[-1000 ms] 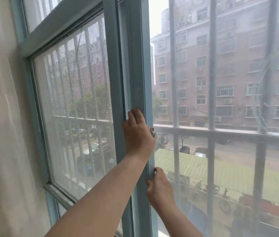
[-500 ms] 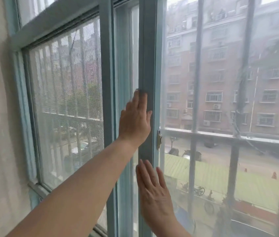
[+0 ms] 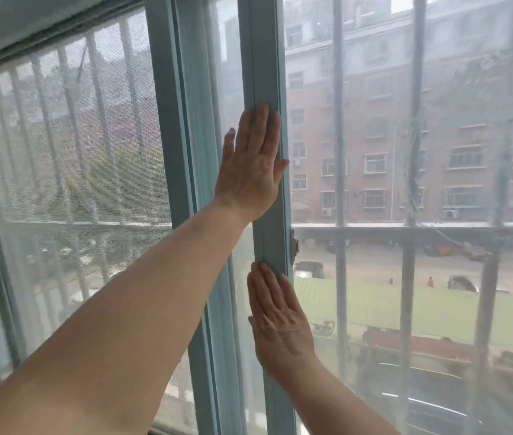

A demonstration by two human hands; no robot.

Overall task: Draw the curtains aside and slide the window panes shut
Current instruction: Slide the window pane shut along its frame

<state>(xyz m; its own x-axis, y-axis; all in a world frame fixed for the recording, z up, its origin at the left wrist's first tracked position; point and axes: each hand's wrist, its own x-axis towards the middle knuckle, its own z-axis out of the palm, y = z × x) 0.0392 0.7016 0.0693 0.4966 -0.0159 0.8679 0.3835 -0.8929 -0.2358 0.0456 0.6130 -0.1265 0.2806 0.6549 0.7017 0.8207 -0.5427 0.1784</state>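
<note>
A sliding window pane with a blue-grey upright frame stands in the middle of the view. My left hand lies flat against that upright, fingers straight and pointing up. Below it my right hand presses flat on the same upright, fingers straight. A small metal latch sits on the frame's right edge between the two hands. Left of the upright a narrow strip of glass shows, then a second blue-grey upright. No curtain is in view.
A mesh screen fills the left half of the window. Outside stand vertical security bars with a horizontal rail, and beyond them a brick building and a street.
The pane's upright has slid to the right, widening its gap from the left upright. Both hands went from gripping its edge to lying flat on it with straight fingers.
</note>
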